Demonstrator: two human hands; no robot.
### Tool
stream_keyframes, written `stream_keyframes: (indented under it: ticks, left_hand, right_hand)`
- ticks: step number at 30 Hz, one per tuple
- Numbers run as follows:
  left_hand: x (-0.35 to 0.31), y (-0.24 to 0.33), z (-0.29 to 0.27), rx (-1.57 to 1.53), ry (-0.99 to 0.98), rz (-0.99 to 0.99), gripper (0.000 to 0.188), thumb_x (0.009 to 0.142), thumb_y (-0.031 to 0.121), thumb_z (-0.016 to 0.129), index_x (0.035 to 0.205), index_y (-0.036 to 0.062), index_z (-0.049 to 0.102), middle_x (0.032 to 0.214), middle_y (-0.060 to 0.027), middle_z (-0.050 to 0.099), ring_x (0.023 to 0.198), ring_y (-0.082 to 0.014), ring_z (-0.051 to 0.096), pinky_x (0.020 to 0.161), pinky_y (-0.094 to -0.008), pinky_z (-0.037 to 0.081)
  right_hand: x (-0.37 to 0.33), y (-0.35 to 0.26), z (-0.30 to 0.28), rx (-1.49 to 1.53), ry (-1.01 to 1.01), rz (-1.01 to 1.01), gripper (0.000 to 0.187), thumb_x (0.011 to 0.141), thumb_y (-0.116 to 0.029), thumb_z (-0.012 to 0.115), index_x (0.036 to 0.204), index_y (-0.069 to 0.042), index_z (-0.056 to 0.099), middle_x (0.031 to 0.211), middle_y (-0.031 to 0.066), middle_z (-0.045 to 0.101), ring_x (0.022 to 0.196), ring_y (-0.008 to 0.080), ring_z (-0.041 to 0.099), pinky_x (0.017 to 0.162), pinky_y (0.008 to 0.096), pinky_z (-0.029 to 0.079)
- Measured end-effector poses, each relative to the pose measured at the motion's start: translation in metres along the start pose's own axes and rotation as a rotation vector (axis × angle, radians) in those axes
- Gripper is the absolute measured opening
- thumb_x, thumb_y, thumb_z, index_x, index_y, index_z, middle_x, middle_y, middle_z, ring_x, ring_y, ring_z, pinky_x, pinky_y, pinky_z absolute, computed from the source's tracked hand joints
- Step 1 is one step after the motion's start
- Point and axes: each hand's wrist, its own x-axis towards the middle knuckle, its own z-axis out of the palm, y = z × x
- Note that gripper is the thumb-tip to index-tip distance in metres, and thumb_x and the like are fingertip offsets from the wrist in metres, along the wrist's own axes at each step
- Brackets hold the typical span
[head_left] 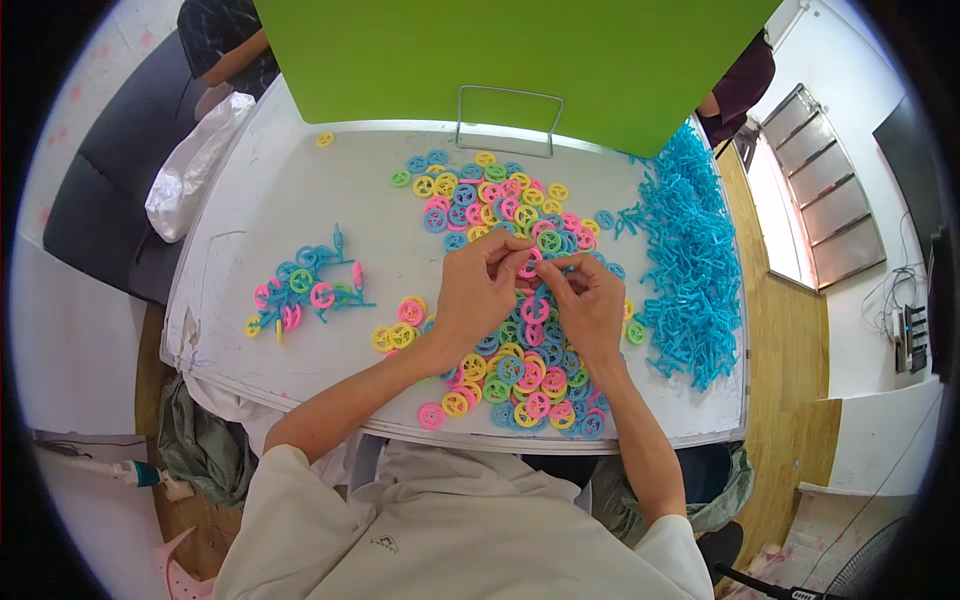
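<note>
My left hand (484, 280) and my right hand (583, 300) meet over the middle of a white table. Between their fingertips they pinch a small pink plastic wheel (531, 264) with spokes. Just under the fingers shows another pink wheel (535, 311); whether it joins the held piece I cannot tell. Loose pink, yellow, green and blue wheels (510, 372) lie heaped below and beyond my hands. On the left sits a small cluster of blue stems with coloured wheels (302, 281) on them.
A large pile of blue plastic stems (692, 270) covers the table's right side. Along the far edge stands a green panel (520, 60), with a wire stand (510, 90) before it. Two other people sit beyond the table. A silvery bag (195, 165) lies at the far left.
</note>
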Motion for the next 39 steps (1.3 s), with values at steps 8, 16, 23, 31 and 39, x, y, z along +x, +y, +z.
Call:
stream_keyframes:
  ticks: [8, 16, 23, 31, 39]
  left_hand:
    - [0.005, -0.003, 0.001, 0.075, -0.018, 0.071, 0.010, 0.090, 0.001, 0.055, 0.095, -0.0049, 0.060, 0.084, -0.0116, 0.067, 0.077, -0.0151, 0.067, 0.064, -0.0271, 0.055]
    - [0.021, 0.018, -0.028, -0.301, -0.036, -0.281, 0.016, 0.096, 0.015, 0.052, 0.104, 0.0028, 0.059, 0.099, -0.0069, 0.063, 0.093, -0.0158, 0.063, 0.074, -0.0295, 0.053]
    - [0.033, 0.039, -0.050, -0.043, 0.119, -0.171, 0.019, 0.096, 0.018, 0.052, 0.108, 0.0055, 0.059, 0.098, -0.0037, 0.065, 0.076, -0.0148, 0.062, 0.066, -0.0260, 0.049]
    - [0.010, 0.045, -0.122, 1.168, 0.250, 0.258, 0.008, 0.085, 0.005, 0.055, 0.086, 0.0019, 0.062, 0.079, -0.0161, 0.062, 0.073, -0.0358, 0.058, 0.069, -0.0396, 0.047]
    - [-0.024, 0.020, -0.173, 1.361, 0.252, 0.374, 0.014, 0.082, -0.005, 0.053, 0.087, 0.0036, 0.063, 0.090, -0.0104, 0.059, 0.088, -0.0296, 0.053, 0.075, -0.0382, 0.044]
  right_hand:
    - [-0.004, -0.011, -0.005, -0.151, 0.017, -0.021, 0.014, 0.083, -0.008, 0.071, 0.093, 0.001, 0.069, 0.077, 0.0086, 0.070, 0.068, 0.0088, 0.064, 0.059, 0.0210, 0.049]
    - [0.003, -0.012, -0.021, 0.221, -0.189, -0.186, 0.017, 0.090, -0.009, 0.061, 0.104, 0.000, 0.066, 0.086, 0.0100, 0.071, 0.081, 0.0141, 0.068, 0.070, 0.0258, 0.052]
    - [0.041, 0.039, -0.080, -0.450, 0.183, -0.185, 0.017, 0.087, -0.008, 0.061, 0.102, -0.003, 0.067, 0.093, 0.0123, 0.070, 0.083, 0.0236, 0.067, 0.075, 0.0328, 0.051]
    - [0.082, 0.065, -0.092, -0.823, 0.205, -0.279, 0.022, 0.078, -0.006, 0.066, 0.100, -0.004, 0.067, 0.098, 0.0162, 0.066, 0.094, 0.0322, 0.061, 0.083, 0.0427, 0.047]
    - [0.096, 0.083, -0.077, -0.778, 0.186, -0.228, 0.025, 0.079, -0.003, 0.062, 0.104, -0.002, 0.065, 0.091, 0.0179, 0.063, 0.089, 0.0357, 0.060, 0.078, 0.0430, 0.049]
